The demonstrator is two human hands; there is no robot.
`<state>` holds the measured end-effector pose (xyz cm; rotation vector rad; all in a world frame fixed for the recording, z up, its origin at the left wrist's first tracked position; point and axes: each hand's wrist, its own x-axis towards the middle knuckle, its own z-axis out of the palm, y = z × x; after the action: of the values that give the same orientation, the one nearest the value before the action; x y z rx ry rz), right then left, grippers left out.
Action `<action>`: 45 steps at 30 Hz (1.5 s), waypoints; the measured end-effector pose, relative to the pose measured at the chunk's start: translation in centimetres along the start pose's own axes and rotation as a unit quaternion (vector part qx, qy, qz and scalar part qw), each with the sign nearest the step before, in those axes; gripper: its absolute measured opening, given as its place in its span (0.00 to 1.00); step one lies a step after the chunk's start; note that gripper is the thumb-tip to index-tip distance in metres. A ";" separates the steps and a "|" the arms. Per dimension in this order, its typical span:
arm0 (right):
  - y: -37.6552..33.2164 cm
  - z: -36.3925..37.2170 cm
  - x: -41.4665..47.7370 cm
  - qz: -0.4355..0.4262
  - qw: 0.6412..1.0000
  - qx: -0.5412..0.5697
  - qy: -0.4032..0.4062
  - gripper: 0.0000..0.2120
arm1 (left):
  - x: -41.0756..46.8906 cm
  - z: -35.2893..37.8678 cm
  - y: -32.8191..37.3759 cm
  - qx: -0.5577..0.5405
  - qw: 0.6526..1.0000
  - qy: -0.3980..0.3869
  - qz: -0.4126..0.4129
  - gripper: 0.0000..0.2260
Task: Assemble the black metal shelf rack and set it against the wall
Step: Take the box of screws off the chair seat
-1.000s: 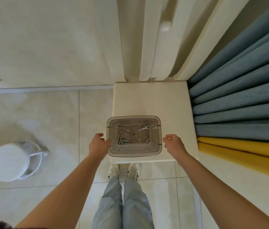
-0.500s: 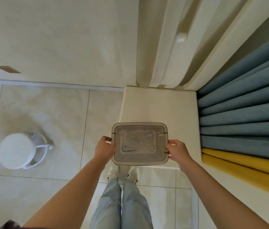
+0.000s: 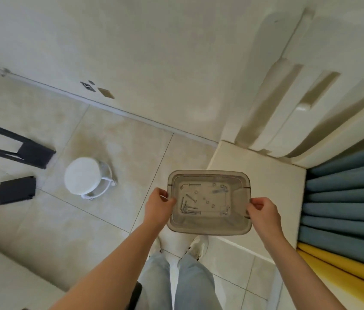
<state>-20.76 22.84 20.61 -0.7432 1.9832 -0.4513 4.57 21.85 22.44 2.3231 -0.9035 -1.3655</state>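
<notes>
Rack parts point(image 3: 33, 153) newly visible; tray point(image 3: 209, 225), perhaps raised, between gripping left hand point(image 3: 157, 208), right hand point(image 3: 264, 212).

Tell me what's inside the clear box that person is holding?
Loose bolts and small nuts lie in the clear box, plus a blurred grey piece. The left hand and right hand cover its side rims.

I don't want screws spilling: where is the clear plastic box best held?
Grip the clear plastic box by its two short-side rims, one hand from each side, as the left hand and right hand do: it is wide, with loose screws inside. Keep it level.
</notes>
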 end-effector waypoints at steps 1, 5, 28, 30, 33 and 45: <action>-0.7 0.1 -0.7 -0.010 1.000 -0.002 -0.004 0.07 | -0.5 -0.9 -0.1 -0.011 1.000 0.009 0.000 0.06; -3.5 1.3 -3.7 -0.043 0.999 0.001 -0.019 0.06 | -2.1 -5.0 -1.1 -0.046 0.998 0.041 -0.002 0.05; -19.2 23.3 -17.0 -0.261 0.944 -0.166 -0.114 0.12 | 0.4 -30.0 -12.8 -0.064 0.972 0.224 0.023 0.07; -20.1 25.7 -17.6 -0.270 0.939 -0.177 -0.115 0.15 | 1.3 -32.2 -13.9 -0.061 0.971 0.232 0.016 0.06; -21.7 29.0 -18.2 -0.291 0.929 -0.194 -0.119 0.18 | 2.9 -35.4 -15.0 -0.062 0.967 0.246 0.012 0.04; -29.8 36.9 -15.4 -0.356 0.882 -0.256 -0.171 0.18 | 9.0 -41.5 -13.9 -0.014 0.954 0.295 -0.045 0.06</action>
<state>26.64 10.21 29.77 -1.7802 1.4428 -0.1779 48.56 24.18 29.81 2.5481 -0.5869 -0.6231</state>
